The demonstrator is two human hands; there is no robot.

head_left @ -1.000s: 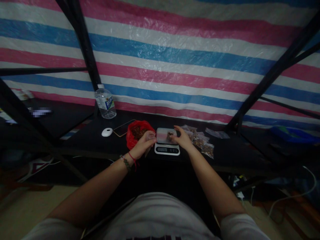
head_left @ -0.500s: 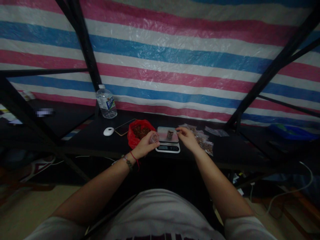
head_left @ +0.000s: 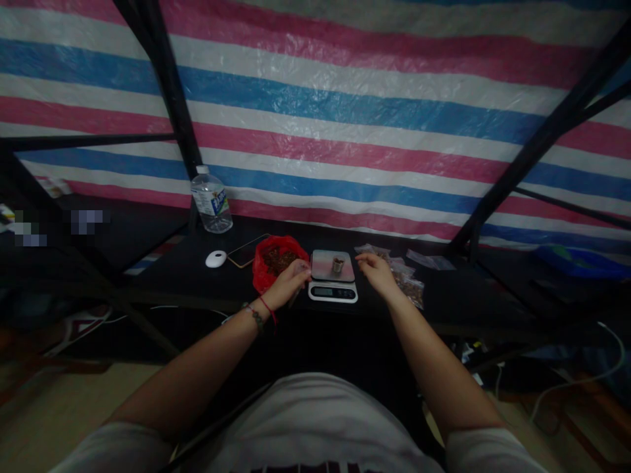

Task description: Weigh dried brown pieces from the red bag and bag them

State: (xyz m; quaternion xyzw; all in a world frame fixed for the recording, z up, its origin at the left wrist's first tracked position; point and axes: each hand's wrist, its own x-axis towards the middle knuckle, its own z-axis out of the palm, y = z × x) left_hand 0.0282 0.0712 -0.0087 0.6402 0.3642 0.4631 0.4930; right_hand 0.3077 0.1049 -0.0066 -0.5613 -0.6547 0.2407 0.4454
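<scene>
My left hand (head_left: 290, 281) is closed on a small clear plastic bag, mostly hidden behind the fingers; a red string and a beaded bracelet circle the wrist. It is at the right edge of a red plastic bag (head_left: 261, 269) holding brown dried bits (head_left: 279, 260). A white digital kitchen scale (head_left: 319, 266) lies between my hands, with a small metal-looking cup (head_left: 338, 265) upright on its plate. Just right of the scale, my right hand (head_left: 378, 273) has its fingers curled together; what they hold, if anything, is too small to make out. Filled clear bags (head_left: 411, 289) lie beyond it.
A large clear bottle (head_left: 211, 202) stands at the back left of the black table. A white mouse-like object (head_left: 215, 259) and a phone (head_left: 246, 253) lie before it. Flat clear bags (head_left: 431, 261) are at right. Black metal posts (head_left: 172, 98) frame the striped sheet.
My right hand has drawn slightly right, away from the scale plate. My left hand has turned, so the clear bag in it shows less. The view has shifted a little.
</scene>
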